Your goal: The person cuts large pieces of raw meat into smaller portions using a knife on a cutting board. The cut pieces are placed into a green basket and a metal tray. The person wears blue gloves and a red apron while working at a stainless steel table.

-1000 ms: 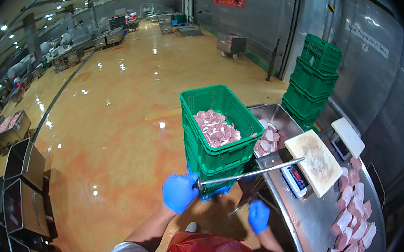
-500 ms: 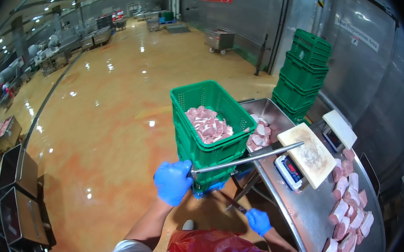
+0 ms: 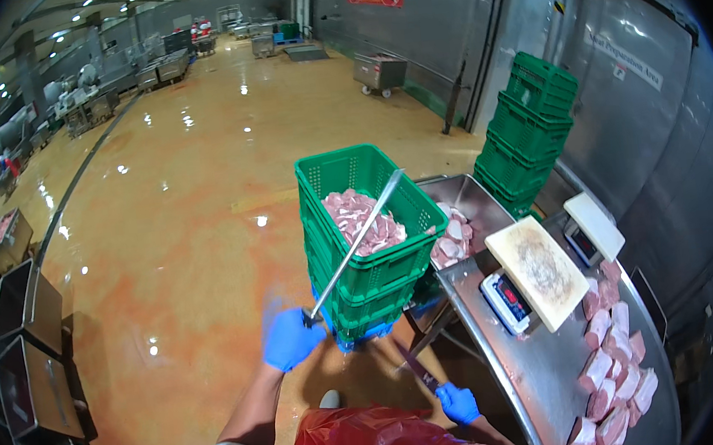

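My left hand point(image 3: 292, 338), in a blue glove, is closed on a long sharpening steel point(image 3: 352, 249), which slants up to the right in front of a stack of green crates point(image 3: 365, 312). The top crate holds sliced pink meat point(image 3: 363, 217). My right hand point(image 3: 457, 403), also gloved, grips a knife point(image 3: 419, 367) with its blade angled up and to the left, low beside the steel table point(image 3: 518, 387). On that table lie meat chunks point(image 3: 612, 378) and a scale point(image 3: 506, 301) under a white board point(image 3: 534, 278).
A steel bin of meat point(image 3: 479, 202) is behind the crates. More stacked crates point(image 3: 525, 146) stand by the wall, near a second scale point(image 3: 591, 238). Steel bins point(image 3: 37, 382) line the left. A wheeled cart point(image 3: 378, 73) and small distant workers point(image 3: 202, 27) are farther back.
The steel in my left hand has swung from nearly level over the board to a steep upward slant. The view has shifted slightly; my right hand still holds the knife low.
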A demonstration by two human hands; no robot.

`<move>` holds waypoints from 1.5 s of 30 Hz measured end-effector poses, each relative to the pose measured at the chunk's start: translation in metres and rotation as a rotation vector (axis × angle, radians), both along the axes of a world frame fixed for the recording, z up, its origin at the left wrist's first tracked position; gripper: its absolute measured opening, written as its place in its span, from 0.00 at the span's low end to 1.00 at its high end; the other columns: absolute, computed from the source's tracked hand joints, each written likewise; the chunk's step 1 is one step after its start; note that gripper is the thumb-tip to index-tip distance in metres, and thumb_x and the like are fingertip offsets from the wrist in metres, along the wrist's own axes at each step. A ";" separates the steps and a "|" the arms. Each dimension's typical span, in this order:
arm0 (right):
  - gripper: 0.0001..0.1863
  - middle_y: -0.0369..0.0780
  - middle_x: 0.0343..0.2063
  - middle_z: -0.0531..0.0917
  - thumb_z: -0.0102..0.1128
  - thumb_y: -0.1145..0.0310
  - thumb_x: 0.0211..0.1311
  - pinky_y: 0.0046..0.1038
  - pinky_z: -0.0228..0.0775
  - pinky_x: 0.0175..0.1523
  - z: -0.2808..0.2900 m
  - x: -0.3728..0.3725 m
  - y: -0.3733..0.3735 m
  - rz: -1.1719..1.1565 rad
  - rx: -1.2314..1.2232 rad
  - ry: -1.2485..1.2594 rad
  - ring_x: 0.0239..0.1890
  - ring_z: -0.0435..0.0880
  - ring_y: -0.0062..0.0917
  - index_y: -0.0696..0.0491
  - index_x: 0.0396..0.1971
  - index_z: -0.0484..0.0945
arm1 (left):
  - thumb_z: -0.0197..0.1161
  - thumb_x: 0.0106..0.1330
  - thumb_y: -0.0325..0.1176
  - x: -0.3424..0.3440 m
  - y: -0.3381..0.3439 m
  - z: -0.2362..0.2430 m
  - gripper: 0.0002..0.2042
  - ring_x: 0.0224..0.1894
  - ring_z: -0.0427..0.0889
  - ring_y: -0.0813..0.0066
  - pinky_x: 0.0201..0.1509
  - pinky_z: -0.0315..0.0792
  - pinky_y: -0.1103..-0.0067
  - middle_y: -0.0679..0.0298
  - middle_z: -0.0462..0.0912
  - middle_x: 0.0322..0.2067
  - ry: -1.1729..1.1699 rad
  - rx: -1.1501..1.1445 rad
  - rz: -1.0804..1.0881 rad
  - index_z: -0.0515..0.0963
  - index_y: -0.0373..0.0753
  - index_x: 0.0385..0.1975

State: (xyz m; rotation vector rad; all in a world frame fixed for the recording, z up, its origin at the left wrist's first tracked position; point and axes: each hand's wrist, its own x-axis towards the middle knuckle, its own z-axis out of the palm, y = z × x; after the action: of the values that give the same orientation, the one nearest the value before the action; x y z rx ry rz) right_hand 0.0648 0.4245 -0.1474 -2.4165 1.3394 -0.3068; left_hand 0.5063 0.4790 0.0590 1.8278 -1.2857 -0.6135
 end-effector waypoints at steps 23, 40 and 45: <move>0.18 0.49 0.36 0.85 0.53 0.64 0.74 0.33 0.75 0.40 0.147 0.110 -0.038 -0.250 -0.085 -0.526 0.30 0.79 0.29 0.55 0.58 0.77 | 0.69 0.62 0.34 -0.116 0.003 0.010 0.14 0.17 0.71 0.82 0.19 0.64 0.78 0.70 0.73 0.15 0.481 0.427 -0.572 0.73 0.41 0.19; 0.06 0.46 0.32 0.81 0.58 0.71 0.68 0.40 0.74 0.36 0.125 0.082 -0.042 -0.078 -0.578 -0.601 0.32 0.80 0.43 0.55 0.41 0.76 | 0.66 0.56 0.32 -0.061 -0.042 -0.003 0.08 0.16 0.70 0.52 0.21 0.64 0.65 0.49 0.71 0.16 -0.474 -0.216 -0.157 0.76 0.37 0.20; 0.13 0.37 0.23 0.75 0.52 0.61 0.77 0.23 0.66 0.27 0.302 0.085 -0.076 -0.307 -0.617 -1.544 0.21 0.73 0.18 0.57 0.38 0.72 | 0.66 0.55 0.32 -0.068 -0.050 0.030 0.08 0.16 0.70 0.49 0.21 0.64 0.64 0.50 0.72 0.15 -0.441 -0.273 -0.155 0.76 0.39 0.20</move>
State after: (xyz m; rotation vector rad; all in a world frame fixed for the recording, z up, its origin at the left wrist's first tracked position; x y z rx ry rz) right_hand 0.1501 0.3486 0.1542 -1.3397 0.7799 -2.2709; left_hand 0.4387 0.4287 0.0892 1.6962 -1.7194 -0.0994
